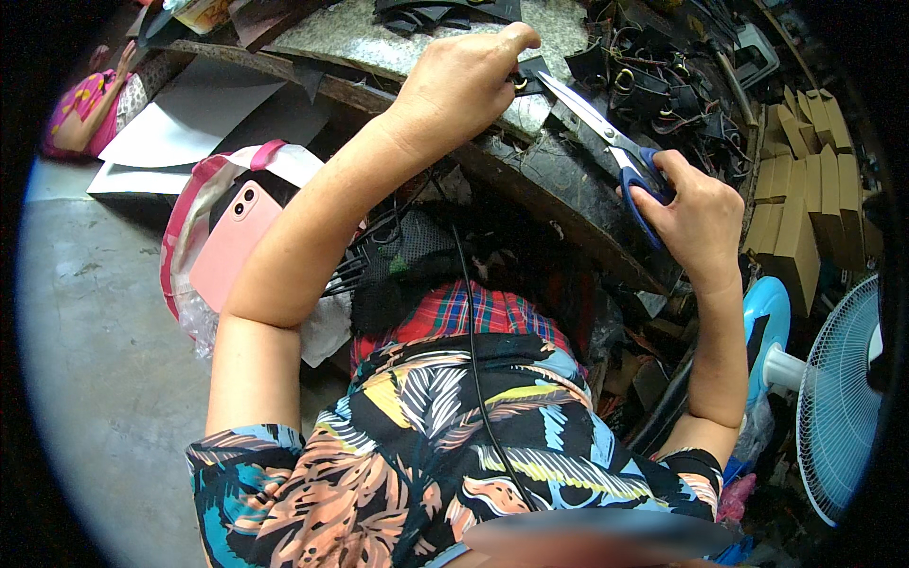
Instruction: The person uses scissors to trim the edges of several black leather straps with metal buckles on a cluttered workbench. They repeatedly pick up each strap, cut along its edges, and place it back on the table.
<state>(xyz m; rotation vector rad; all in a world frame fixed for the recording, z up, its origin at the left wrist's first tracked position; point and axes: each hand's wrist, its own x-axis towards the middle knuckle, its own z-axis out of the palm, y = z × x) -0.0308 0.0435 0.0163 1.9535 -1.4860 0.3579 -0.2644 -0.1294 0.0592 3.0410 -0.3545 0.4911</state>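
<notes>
My left hand [459, 87] is closed on a short black strap piece [533, 86] with a small brass-coloured ring, held over the bench's edge. Most of that piece is hidden behind my fingers. In my right hand [699, 210] are scissors [595, 121] with blue handles, my fingers and thumb in the loops. The blades lie close together and point up and left, their tips beside the strap. Whether the tips touch it I cannot tell.
The worn workbench [369, 52] bears a pile of black straps with rings [653, 80] at right. Brown cardboard boxes [795, 204] and a blue fan [847, 379] stand right. A pink phone [237, 241] lies left in a bag. Another person [90, 109] sits far left.
</notes>
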